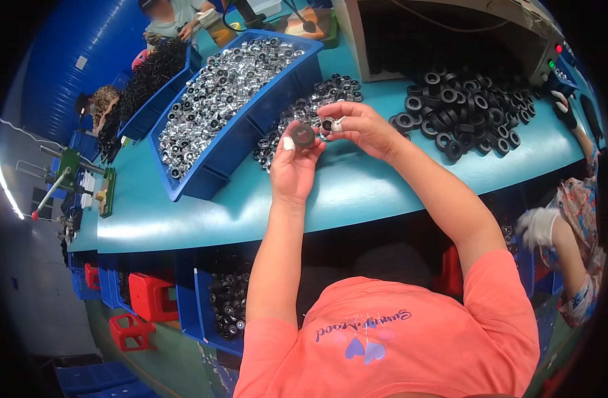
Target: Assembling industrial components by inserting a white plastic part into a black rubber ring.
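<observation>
Left hand (293, 176): its fingers (313, 152) are curling narrowly around a dark round piece (304, 136), palm turning upward; a white wrap (289, 143) is covering part of one digit
Right hand (365, 129): its fingers (340, 109) are closing to a pinch on a small metal part (327, 125); another white wrap (338, 124) is circling one finger
Dark round piece: it is showing its flat face upward in the left hand, above the near side of the tabletop (357, 186); the metal part is sitting just beside it, and whether the two are touching I cannot tell
Metal parts pile (316, 98): it is lying on the tabletop, just behind the hands
Blue bin (241, 136): it is standing left of the pile, holding many more shiny parts (218, 93)
Black rings (460, 109): they are lying heaped on the tabletop, to the right of the right hand
Co-worker at right: a white-gloved hand (539, 227) is hanging near the tabletop's edge, blurring
</observation>
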A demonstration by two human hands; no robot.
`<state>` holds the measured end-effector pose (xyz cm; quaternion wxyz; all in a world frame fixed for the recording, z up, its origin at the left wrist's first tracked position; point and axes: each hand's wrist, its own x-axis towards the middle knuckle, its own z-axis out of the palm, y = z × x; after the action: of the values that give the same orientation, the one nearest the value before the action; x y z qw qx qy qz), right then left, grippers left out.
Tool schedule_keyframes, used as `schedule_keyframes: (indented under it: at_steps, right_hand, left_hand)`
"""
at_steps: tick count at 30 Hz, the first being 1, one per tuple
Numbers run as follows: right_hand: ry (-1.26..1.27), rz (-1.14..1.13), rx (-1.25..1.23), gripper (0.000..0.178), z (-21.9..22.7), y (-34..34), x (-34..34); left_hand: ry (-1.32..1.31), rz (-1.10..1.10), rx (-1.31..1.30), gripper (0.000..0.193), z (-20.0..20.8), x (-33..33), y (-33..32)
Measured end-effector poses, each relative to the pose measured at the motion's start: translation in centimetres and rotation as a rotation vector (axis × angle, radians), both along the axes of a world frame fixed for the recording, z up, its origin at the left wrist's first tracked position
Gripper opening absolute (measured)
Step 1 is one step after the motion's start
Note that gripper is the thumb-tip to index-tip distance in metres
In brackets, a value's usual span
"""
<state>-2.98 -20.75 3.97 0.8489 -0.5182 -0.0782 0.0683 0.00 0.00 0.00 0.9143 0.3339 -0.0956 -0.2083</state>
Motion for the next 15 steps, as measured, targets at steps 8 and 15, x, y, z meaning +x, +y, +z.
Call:
schedule_keyframes:
  at_steps: [8,15]
  right_hand:
    - [0.051,0.008,-0.005,0.04,0.25,-0.04,-0.22]
    - [0.045,0.0,0.002,0.039,0.13,0.06,-0.11]
  left_hand:
    - [0.03,0.009,-0.004,0.037,-0.02,-0.1,-0.12]
    - [0.047,-0.001,-0.044,0.037,-0.02,0.04,-0.16]
